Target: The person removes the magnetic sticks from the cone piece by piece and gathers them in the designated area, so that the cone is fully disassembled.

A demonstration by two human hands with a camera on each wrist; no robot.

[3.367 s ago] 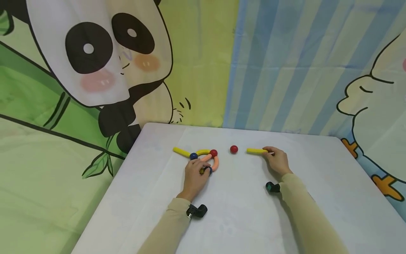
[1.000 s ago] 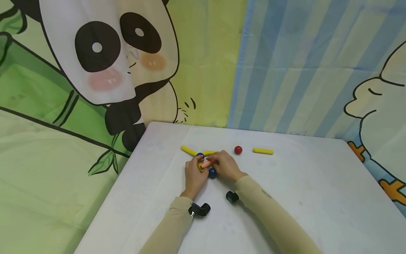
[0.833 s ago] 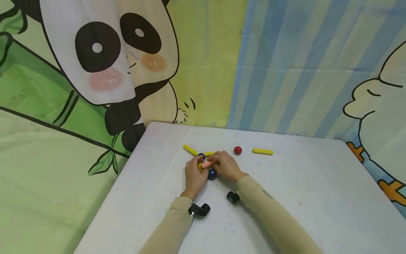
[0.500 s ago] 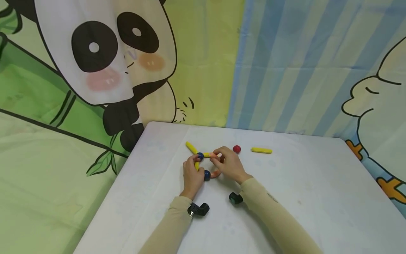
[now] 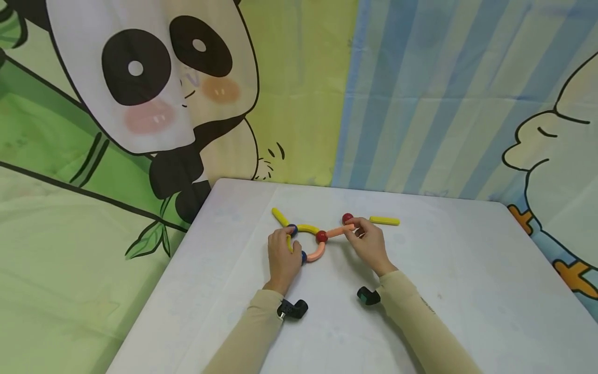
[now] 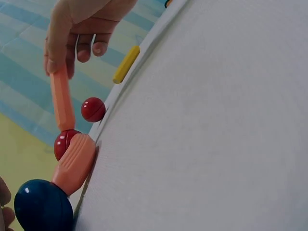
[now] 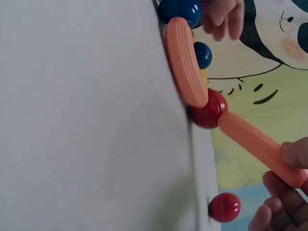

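Right hand: the right hand (image 5: 369,245) pinches the straight orange rod (image 5: 338,231) between thumb and fingers, at its outer end.
Orange rod: runs leftward from the grip, its inner end against the joined red ball (image 5: 321,237); tilted, pinched end raised.
Left hand: the left hand (image 5: 283,259), well left of that grip, curls about the ring's left side, a fingertip at the far blue ball (image 5: 293,229); pinching or just resting, I cannot tell.
Ring, left of the grip: yellow curve (image 5: 307,228) behind, orange curve (image 5: 317,253) in front, near blue ball (image 5: 304,257) lower left.
Handling, my guess: light, stiff, smooth plastic, hardly fragile; magnetic joints likely, so a sideways tug could swing the ring.
Where to hold: outer end or mid-rod, fingers off the joint.
Just beyond the grip: loose red ball (image 5: 347,218); farther right, loose yellow rod (image 5: 384,221).
Containers: none seen; loose pieces lie directly on the white table (image 5: 490,259).
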